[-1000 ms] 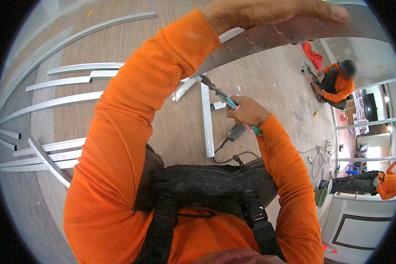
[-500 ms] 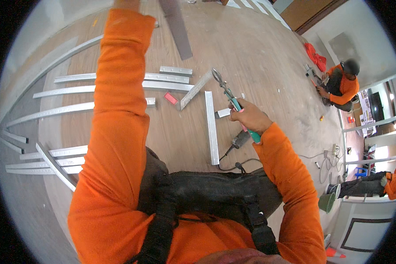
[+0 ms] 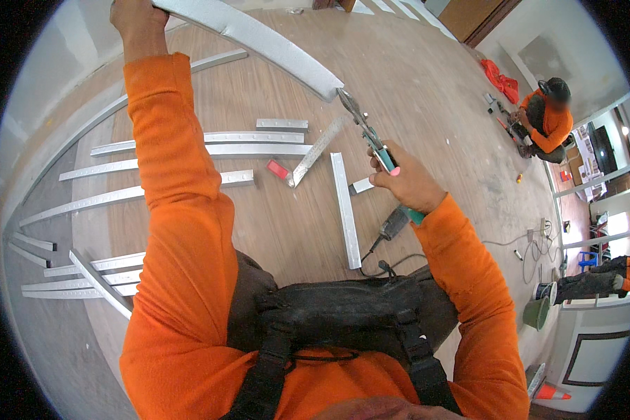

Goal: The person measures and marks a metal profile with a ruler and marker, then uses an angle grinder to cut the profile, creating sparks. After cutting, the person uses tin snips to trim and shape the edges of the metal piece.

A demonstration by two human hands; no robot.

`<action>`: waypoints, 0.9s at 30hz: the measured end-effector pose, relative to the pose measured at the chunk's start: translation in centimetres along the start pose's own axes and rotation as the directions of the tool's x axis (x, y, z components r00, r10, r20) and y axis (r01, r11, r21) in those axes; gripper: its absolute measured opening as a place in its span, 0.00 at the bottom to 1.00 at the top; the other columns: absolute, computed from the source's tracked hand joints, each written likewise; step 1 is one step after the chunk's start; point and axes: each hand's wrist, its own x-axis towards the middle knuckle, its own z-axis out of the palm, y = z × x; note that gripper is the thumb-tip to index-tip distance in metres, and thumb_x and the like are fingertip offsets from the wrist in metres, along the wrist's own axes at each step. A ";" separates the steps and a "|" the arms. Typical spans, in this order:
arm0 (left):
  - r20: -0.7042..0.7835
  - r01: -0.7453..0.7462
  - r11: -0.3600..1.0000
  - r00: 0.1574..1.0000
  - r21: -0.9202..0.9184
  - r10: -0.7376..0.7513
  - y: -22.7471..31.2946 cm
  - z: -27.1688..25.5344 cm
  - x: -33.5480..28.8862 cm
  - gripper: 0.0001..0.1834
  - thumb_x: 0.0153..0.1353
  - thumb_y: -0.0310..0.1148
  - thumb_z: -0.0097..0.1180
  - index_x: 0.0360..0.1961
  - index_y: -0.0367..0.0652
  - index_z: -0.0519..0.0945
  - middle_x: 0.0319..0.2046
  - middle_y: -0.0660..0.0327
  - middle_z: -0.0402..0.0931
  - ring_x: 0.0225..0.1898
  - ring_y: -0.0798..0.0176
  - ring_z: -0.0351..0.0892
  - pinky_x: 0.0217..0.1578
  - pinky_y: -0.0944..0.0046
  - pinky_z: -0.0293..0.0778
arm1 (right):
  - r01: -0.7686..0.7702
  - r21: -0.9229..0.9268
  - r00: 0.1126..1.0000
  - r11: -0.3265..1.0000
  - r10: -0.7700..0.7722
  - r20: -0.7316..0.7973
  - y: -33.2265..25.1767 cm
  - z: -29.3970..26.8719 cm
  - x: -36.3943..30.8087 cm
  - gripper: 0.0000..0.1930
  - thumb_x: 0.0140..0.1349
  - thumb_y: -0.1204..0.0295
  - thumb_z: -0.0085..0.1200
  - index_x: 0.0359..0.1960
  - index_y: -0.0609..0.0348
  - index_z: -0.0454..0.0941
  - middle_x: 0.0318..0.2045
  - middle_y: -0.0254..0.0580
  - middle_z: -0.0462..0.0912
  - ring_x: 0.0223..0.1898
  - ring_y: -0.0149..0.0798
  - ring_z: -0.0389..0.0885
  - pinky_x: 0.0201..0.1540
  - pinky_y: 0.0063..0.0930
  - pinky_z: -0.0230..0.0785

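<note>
My left hand (image 3: 140, 26), raised at the upper left, is closed round a long silver metal channel (image 3: 273, 47). From there the channel slopes down to the right. My right hand (image 3: 411, 176) grips a pair of tin snips (image 3: 366, 126) with green handles. The snips' jaws are at the channel's lower right end; whether they bite into the metal cannot be made out. Below them on the floor lie a square (image 3: 318, 152) with a red part beside it and a short length of metal channel (image 3: 344, 210). A corded grey power tool (image 3: 395, 224) rests under my right wrist.
Several metal channels (image 3: 259, 150) lie across the wooden floor on the left, some under my left arm. A cable (image 3: 532, 245) runs over the floor to the right. A co-worker (image 3: 549, 122) in orange crouches at the far right. A green bucket (image 3: 536, 313) stands lower right.
The metal channel has swung into clearer view, turning so that its end meets the snips' jaws. My left hand has come into view at the upper left. The snips stay in my right hand.
</note>
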 end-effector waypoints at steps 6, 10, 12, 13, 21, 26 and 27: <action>0.000 -0.020 1.000 1.000 -0.009 0.020 -0.5 -0.2 0.6 0.23 0.68 0.53 0.61 0.33 0.42 0.75 0.21 0.61 0.71 0.20 0.58 0.74 0.21 0.56 0.75 | -0.033 0.026 0.999 0.999 0.033 -0.002 -0.2 -1.1 -0.6 0.22 0.56 0.76 0.61 0.55 0.64 0.74 0.40 0.36 0.75 0.45 0.32 0.74 0.50 0.27 0.71; -0.034 -0.008 0.999 0.999 -0.036 0.007 -0.3 0.0 0.8 0.22 0.68 0.52 0.61 0.33 0.42 0.75 0.22 0.60 0.71 0.20 0.57 0.74 0.22 0.55 0.75 | -0.025 0.109 0.999 0.994 0.022 0.027 -0.7 -1.2 -0.9 0.23 0.56 0.77 0.60 0.56 0.63 0.74 0.41 0.35 0.75 0.45 0.31 0.73 0.51 0.26 0.71; -0.045 0.003 0.999 0.999 -0.045 -0.005 0.0 0.3 0.7 0.22 0.68 0.51 0.61 0.34 0.41 0.75 0.22 0.60 0.71 0.21 0.56 0.74 0.22 0.55 0.76 | -0.006 0.108 1.000 0.994 0.003 0.025 -0.6 -1.4 -0.9 0.24 0.56 0.77 0.60 0.56 0.63 0.74 0.41 0.34 0.75 0.46 0.31 0.73 0.52 0.26 0.71; -0.050 0.012 0.999 0.999 -0.044 -0.014 0.1 0.5 0.7 0.22 0.68 0.51 0.60 0.34 0.41 0.75 0.22 0.60 0.71 0.21 0.56 0.74 0.22 0.55 0.76 | 0.004 0.107 1.000 0.994 -0.006 0.024 -0.6 -1.4 -1.0 0.24 0.56 0.77 0.60 0.56 0.63 0.74 0.41 0.34 0.75 0.46 0.31 0.73 0.52 0.25 0.71; -0.016 0.031 0.991 0.999 -0.130 -0.033 0.5 -1.0 2.4 0.21 0.69 0.51 0.59 0.36 0.42 0.73 0.23 0.59 0.70 0.21 0.56 0.74 0.23 0.54 0.76 | 0.071 0.135 0.997 0.988 -0.073 0.015 -1.2 -2.0 -1.5 0.25 0.54 0.75 0.60 0.56 0.62 0.74 0.43 0.36 0.77 0.46 0.33 0.75 0.53 0.29 0.70; -0.048 0.035 0.990 0.998 -0.137 -0.042 0.3 -1.1 3.1 0.19 0.69 0.49 0.61 0.36 0.42 0.74 0.23 0.60 0.71 0.22 0.56 0.74 0.24 0.54 0.77 | 0.053 0.258 0.997 0.965 -0.064 0.034 -1.2 -2.0 -1.5 0.26 0.54 0.75 0.60 0.57 0.62 0.74 0.42 0.35 0.76 0.45 0.32 0.74 0.51 0.27 0.71; -0.056 0.042 0.991 0.997 -0.130 -0.049 0.1 -1.2 3.4 0.19 0.69 0.48 0.61 0.36 0.42 0.74 0.23 0.60 0.71 0.22 0.56 0.74 0.25 0.55 0.77 | 0.016 0.338 0.997 0.941 -0.038 0.059 -0.9 -2.2 -1.6 0.25 0.54 0.74 0.61 0.56 0.61 0.74 0.42 0.35 0.77 0.45 0.33 0.76 0.51 0.28 0.71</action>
